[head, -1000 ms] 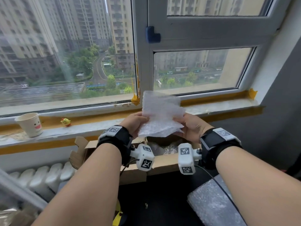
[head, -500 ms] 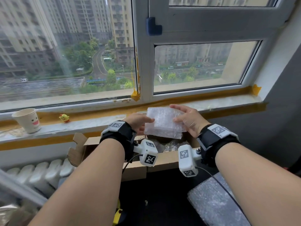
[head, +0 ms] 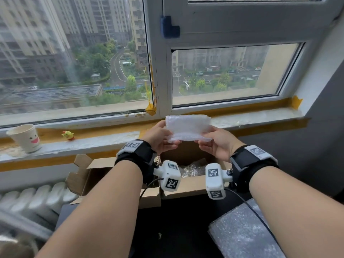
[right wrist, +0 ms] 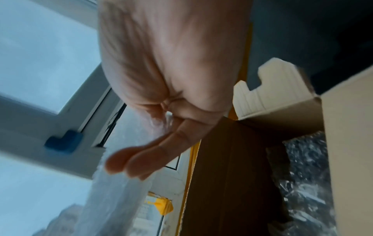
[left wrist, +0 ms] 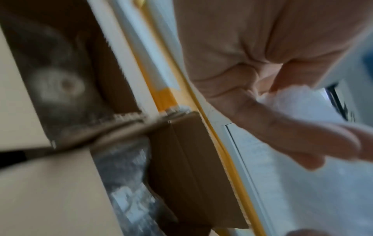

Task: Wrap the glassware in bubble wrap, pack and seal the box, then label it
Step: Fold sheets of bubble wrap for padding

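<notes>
A folded pad of white bubble wrap (head: 188, 127) hangs in the air above the open cardboard box (head: 119, 183), held from both sides. My left hand (head: 162, 140) pinches its left edge between thumb and fingers. My right hand (head: 214, 142) grips the right edge, thumb on top, fingers beneath. In the left wrist view the bubble wrap (left wrist: 298, 102) shows white beside the fingers (left wrist: 302, 140). The right wrist view shows the bubble wrap (right wrist: 113, 191) trailing below the fingers (right wrist: 145, 158). Inside the box (right wrist: 343, 143) lies a bubble-wrapped bundle (head: 193, 169); whatever it contains is hidden.
A paper cup (head: 26, 137) and a small yellow toy (head: 68, 135) stand on the windowsill (head: 93, 144) at left. A sheet of bubble wrap (head: 242, 233) lies on the dark table at lower right. A white radiator (head: 33, 198) sits below the sill, left of the box.
The loose, upright sheet has been folded down into a flatter, wider pad. Both hands have shifted to its side edges and lifted it slightly above the box.
</notes>
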Action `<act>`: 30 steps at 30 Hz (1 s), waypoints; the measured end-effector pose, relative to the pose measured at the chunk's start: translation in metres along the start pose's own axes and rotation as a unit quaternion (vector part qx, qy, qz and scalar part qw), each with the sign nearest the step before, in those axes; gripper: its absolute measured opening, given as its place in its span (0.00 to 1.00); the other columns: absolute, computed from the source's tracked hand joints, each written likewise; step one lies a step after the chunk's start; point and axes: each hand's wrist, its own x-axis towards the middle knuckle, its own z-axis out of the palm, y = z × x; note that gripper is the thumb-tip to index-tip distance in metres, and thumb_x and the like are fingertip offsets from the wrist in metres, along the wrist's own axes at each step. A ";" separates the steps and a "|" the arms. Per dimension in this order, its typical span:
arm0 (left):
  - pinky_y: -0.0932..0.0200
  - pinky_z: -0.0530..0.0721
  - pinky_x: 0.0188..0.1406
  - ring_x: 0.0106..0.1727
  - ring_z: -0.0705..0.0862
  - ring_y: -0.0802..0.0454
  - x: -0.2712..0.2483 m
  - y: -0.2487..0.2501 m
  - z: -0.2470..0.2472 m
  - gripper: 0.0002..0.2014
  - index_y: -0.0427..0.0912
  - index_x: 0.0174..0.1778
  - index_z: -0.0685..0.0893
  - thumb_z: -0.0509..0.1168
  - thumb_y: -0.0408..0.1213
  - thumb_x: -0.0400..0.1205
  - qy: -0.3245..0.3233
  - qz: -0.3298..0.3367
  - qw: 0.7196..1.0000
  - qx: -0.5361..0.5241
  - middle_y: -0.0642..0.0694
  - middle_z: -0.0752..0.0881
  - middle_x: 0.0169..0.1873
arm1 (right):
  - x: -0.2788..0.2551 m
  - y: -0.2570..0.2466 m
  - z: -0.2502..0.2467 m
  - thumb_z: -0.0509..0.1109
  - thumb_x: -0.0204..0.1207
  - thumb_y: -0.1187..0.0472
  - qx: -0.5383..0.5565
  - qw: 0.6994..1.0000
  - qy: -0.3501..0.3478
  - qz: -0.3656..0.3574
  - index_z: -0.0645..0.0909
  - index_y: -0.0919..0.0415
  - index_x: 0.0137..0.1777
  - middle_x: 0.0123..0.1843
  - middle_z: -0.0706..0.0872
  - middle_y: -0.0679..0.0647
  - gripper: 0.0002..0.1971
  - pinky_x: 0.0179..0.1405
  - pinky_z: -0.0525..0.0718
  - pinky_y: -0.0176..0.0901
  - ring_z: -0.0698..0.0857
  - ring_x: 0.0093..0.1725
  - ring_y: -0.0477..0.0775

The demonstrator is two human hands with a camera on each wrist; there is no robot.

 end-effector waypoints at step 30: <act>0.45 0.87 0.54 0.47 0.90 0.41 0.125 -0.089 0.059 0.13 0.49 0.48 0.91 0.72 0.47 0.70 -0.146 -0.245 0.775 0.563 0.42 0.92 0.42 | 0.096 0.026 -0.034 0.69 0.73 0.60 -0.846 0.524 -0.074 0.064 0.87 0.48 0.55 0.52 0.89 0.51 0.12 0.44 0.80 0.45 0.87 0.49 0.57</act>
